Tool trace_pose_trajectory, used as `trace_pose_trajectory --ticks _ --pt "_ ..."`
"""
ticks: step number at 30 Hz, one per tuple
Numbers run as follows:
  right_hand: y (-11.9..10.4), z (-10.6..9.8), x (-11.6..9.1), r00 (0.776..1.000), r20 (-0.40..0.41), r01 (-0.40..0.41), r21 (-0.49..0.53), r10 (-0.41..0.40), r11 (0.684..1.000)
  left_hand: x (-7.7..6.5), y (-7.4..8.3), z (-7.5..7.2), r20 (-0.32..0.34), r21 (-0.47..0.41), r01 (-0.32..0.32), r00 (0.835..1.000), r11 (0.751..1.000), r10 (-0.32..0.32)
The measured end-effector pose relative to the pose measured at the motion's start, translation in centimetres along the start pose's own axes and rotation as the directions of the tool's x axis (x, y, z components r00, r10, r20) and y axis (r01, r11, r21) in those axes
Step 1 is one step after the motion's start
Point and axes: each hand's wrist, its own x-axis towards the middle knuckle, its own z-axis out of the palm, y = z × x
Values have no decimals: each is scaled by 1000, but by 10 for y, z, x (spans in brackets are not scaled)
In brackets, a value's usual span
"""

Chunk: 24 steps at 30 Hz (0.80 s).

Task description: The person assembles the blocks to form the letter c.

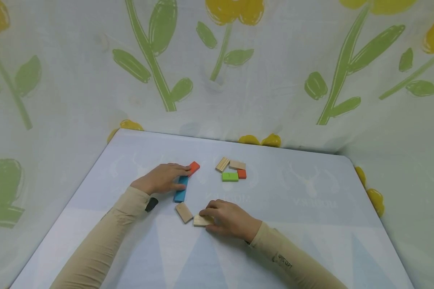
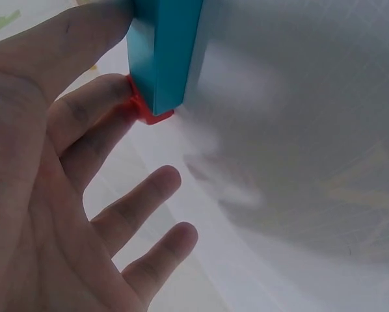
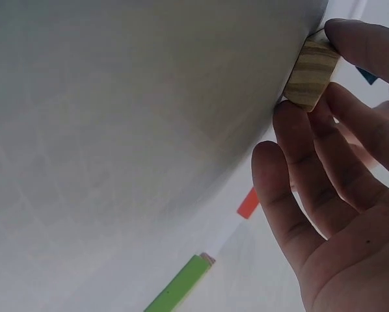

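In the head view a line of flat blocks bends across the table. My left hand [image 1: 164, 178] lies over its far end. Its thumb rests against the blue block [image 1: 180, 190], while the index and middle fingertips touch the red block [image 1: 194, 168] at the blue one's far end. The other two fingers stretch out free in the left wrist view. My right hand [image 1: 231, 218] pinches a pale wooden block [image 1: 200, 220] between thumb and fingers, seen from its striped end [image 3: 309, 75] in the right wrist view. A plain wooden block [image 1: 184, 212] lies between it and the blue block.
Beyond my right hand lies a loose group: a striped wooden block [image 1: 222, 164], a tan block [image 1: 237, 165], a green block [image 1: 230, 177] and a small red block [image 1: 242, 174]. The white table [image 1: 293, 180] meets a flower-print cloth [image 1: 260, 88] behind.
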Motion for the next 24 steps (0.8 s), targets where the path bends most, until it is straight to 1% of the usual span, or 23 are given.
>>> trace_pose_trajectory --ticks 11,24 --pt "-1 0 0 1000 -4 11 -16 -11 1000 2 -3 -1 9 14 5 1000 1000 -5" --pt "-1 0 0 1000 0 7 -21 -7 1000 1 -2 1 6 1 17 1000 1000 -17"
